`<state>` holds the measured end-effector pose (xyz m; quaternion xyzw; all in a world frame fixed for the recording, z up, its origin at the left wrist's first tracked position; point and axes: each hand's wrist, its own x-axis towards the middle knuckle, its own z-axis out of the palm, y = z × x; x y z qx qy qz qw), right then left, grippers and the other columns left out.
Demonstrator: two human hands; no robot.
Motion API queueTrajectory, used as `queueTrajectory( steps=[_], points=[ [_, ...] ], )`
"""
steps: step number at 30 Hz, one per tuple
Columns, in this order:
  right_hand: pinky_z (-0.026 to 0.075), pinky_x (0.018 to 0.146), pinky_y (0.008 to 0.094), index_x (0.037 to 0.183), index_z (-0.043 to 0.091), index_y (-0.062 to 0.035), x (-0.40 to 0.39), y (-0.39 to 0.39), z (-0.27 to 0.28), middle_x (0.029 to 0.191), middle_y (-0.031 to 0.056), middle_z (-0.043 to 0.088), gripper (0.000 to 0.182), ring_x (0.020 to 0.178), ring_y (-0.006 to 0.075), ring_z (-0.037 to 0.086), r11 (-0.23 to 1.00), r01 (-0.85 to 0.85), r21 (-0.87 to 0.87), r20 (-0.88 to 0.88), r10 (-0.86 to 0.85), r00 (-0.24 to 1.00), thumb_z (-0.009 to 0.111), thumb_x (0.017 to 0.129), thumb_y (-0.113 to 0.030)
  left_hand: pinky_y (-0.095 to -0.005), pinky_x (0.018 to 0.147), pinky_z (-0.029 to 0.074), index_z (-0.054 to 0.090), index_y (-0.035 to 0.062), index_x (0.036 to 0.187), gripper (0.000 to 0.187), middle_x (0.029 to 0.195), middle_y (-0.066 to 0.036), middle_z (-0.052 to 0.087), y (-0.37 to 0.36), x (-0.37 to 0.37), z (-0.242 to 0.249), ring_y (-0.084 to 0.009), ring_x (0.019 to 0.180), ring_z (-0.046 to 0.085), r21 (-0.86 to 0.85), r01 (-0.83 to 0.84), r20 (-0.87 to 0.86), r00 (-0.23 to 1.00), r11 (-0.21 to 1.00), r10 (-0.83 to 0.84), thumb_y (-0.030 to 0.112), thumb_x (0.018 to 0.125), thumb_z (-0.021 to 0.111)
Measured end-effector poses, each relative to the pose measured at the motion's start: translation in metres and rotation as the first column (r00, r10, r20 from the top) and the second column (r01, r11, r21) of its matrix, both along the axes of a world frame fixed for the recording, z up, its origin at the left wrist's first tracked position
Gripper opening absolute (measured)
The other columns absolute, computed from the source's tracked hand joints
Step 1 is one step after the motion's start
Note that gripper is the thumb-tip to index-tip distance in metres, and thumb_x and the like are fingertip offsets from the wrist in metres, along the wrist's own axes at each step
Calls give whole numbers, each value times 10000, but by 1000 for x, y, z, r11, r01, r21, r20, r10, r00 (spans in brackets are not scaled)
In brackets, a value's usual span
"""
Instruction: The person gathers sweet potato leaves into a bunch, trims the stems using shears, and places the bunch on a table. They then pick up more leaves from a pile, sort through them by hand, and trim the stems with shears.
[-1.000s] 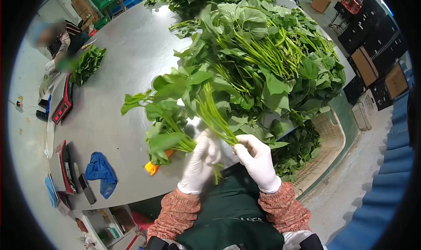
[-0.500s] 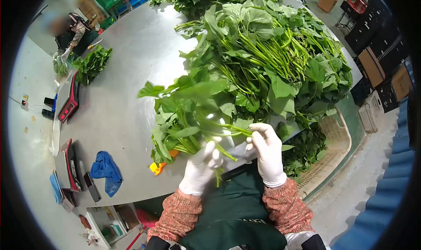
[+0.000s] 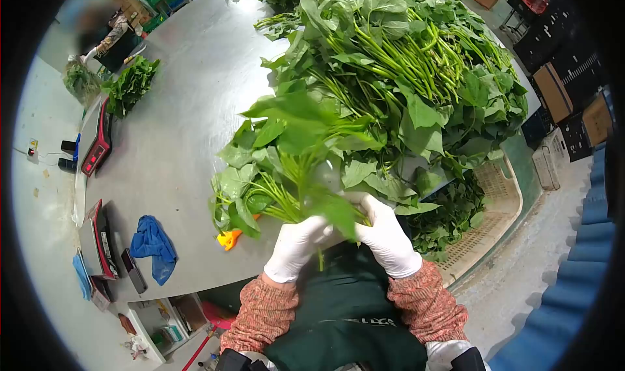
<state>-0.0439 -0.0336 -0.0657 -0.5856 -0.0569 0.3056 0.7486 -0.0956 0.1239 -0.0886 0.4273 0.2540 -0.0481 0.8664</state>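
White gloves cover both hands. My left hand [image 3: 296,246] is closed around the lower stems of a bunch of leafy greens [image 3: 277,198], whose leaves fan up and to the left over the table. Close beside it, my right hand [image 3: 384,237] pinches stems at the right side of the bunch; a blurred leaf partly hides its fingertips. A large heap of greens with long stems [image 3: 410,58] lies just beyond on the metal table [image 3: 189,195]. Under the bunch's left edge an orange-yellow object [image 3: 228,239] shows in part.
Two red scales [image 3: 97,140] [image 3: 104,241], a blue cloth [image 3: 153,247] and a dark phone-like object [image 3: 133,271] are at the left. A co-worker [image 3: 107,39] handles greens at the upper left. A crate [image 3: 498,208] holding greens stands at the right, below the table edge.
My right hand has moved slightly left and down, closer to my left hand. The held leaves have shifted and now overlap my right fingertips. The view has shifted slightly.
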Motion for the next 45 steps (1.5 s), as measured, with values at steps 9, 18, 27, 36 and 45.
queueTrajectory(
  steps=[9,18,27,36,45],
  points=[
    [472,774,253,1061,510,0,-18,16,2,991,72,573,291,888,121,558,882,452,-135,397,-370,840,661,814,28,-181,485,295,650,-15,990,157,683,28,554,-5,4,12,-29,536,421,-119,11,12,1000,993,-10,116,911,616],
    [477,776,252,1070,561,6,24,1,-4,953,75,614,228,835,114,579,836,506,-214,588,-303,750,626,852,25,-229,440,265,582,36,994,125,563,18,459,31,3,14,-63,424,327,-222,-199,40,976,955,213,140,970,518],
    [472,661,359,1015,678,-47,20,7,17,940,116,617,196,751,272,600,820,346,-456,811,223,541,675,839,-133,-233,471,302,586,11,975,118,632,-39,526,30,-3,24,-96,480,397,27,-199,98,976,980,196,98,896,588],
    [418,617,220,886,635,-18,10,7,3,760,-32,589,184,658,49,500,912,-410,29,-94,410,907,599,941,-190,-237,496,358,582,-18,943,140,649,-63,532,25,-4,16,-97,530,432,-38,76,160,985,996,-68,89,856,602],
    [395,765,221,879,556,-27,-9,6,-10,881,-15,537,159,823,65,454,909,-336,247,-45,357,933,524,981,-145,-216,564,409,600,10,1085,258,892,-61,632,27,-11,4,-91,683,537,-274,140,301,952,952,-53,140,870,658]
  ],
)
